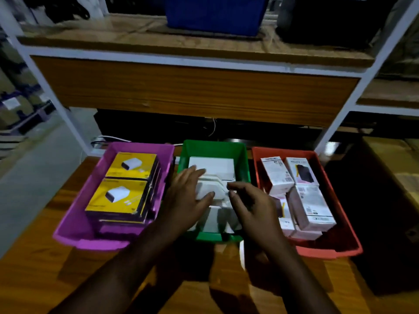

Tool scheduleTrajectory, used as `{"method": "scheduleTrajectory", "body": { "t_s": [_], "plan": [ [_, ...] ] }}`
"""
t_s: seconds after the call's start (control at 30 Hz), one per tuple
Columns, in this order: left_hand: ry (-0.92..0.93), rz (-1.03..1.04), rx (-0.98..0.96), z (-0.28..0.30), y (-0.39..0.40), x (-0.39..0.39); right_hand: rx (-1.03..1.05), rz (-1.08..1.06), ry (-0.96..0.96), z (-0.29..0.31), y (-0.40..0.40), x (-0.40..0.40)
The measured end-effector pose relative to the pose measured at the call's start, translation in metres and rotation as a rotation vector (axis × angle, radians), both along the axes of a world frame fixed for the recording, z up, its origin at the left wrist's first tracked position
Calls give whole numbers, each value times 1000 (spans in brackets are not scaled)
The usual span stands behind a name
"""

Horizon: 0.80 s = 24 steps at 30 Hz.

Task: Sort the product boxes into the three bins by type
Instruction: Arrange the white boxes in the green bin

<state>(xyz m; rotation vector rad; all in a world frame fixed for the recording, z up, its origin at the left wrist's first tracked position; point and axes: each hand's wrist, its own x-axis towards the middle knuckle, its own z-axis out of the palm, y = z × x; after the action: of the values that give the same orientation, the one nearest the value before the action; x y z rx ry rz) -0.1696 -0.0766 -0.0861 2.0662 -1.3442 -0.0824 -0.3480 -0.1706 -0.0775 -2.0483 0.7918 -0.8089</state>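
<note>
while print on the boxes blurs unreadable | both hands [217, 200] spread flat on white boxes [212, 168] | green bin [241, 155]

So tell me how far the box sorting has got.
Nearly done, it seems. Yellow boxes fill the purple bin; printed white boxes fill the red bin. Left hand and right hand are arranging plain white boxes in the green bin. No loose boxes visible.

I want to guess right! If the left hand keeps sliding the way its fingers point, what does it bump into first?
Probably the flat white box at the back of the green bin. The left hand points up that way, fingers straight over the white boxes; depth is uncertain.
</note>
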Motion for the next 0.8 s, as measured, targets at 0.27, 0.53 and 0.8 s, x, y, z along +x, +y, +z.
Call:
{"method": "scheduleTrajectory", "body": {
  "t_s": [0.27,0.53,0.8],
  "plan": [
    [531,-293,197,-4,2,37,119,-65,682,27,-8,70],
    [703,-358,123,-8,5,55,-1,-43,846,29,-37,60],
    [1307,-79,-74,24,-42,33,-128,-125,220,28,-31,59]
  ]
}}
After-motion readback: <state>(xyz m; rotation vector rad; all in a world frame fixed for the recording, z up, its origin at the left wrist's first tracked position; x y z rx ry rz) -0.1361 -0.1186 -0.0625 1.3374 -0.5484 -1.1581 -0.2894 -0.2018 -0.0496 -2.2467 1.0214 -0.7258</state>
